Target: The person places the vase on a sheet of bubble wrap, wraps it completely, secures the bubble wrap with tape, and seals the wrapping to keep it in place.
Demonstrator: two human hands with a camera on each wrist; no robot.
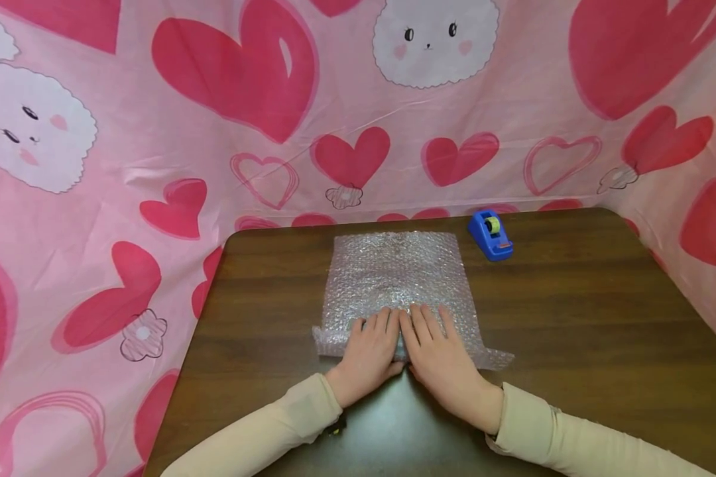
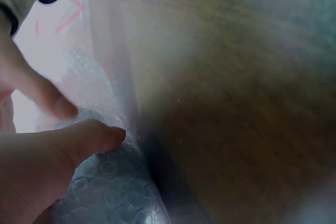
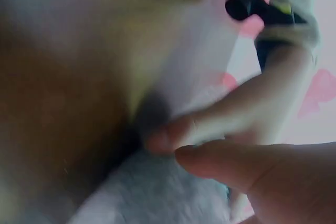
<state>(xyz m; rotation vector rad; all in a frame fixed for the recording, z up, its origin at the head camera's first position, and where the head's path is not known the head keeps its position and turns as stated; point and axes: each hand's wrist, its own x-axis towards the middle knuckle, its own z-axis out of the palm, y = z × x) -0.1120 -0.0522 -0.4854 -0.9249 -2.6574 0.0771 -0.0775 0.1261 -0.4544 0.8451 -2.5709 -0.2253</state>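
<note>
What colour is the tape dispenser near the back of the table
Blue. The tape dispenser shows best in the head view.

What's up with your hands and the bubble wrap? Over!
Left hand and right hand side by side on bubble wrap. Near edge looks rolled, far part flat. Blue tape holder farther back, clear of both.

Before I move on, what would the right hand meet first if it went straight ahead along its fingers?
The right hand would probably meet the flat bubble wrap just ahead, though height above it is unclear; the blue tape dispenser sits right of that line.
</note>
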